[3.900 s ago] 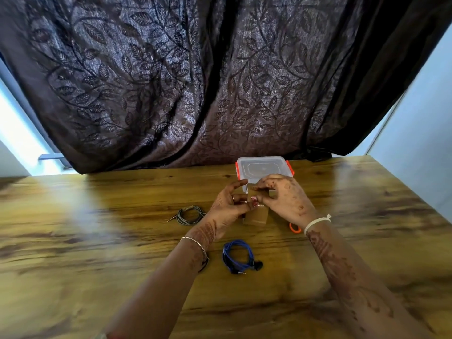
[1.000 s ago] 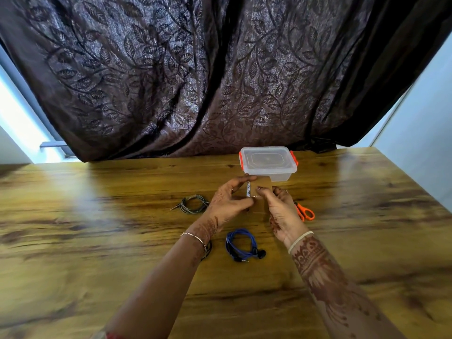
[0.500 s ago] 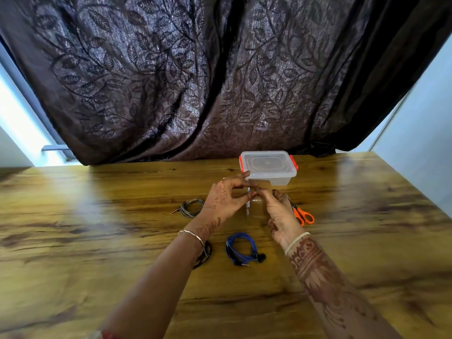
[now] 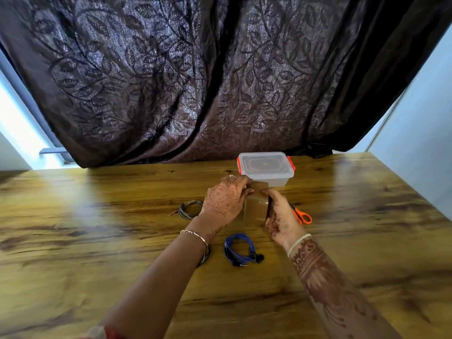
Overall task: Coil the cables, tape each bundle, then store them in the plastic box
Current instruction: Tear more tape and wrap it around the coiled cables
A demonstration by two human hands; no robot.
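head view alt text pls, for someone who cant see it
Two hands, left hand and right hand, stretch a strip of brown tape above a wooden table. A lidded plastic box sits behind; a blue cable, grey cable and orange scissors lie nearby.

A glossy wooden counter (image 4: 97, 241) with strong brown grain carries everything. At its far edge, in front of the dark curtain, a clear plastic box (image 4: 266, 169) stands with its lid on and orange clips at both ends. To the right of centre, orange-handled scissors (image 4: 302, 216) lie flat, partly hidden. Left of centre a coiled grey cable (image 4: 188, 209) lies with its plug pointing left. Nearer the person, a coiled blue cable (image 4: 238, 250) lies with its black ends at the right side. Just left of it, a dark cable (image 4: 206, 256) shows only as a thin arc beneath the forearm.
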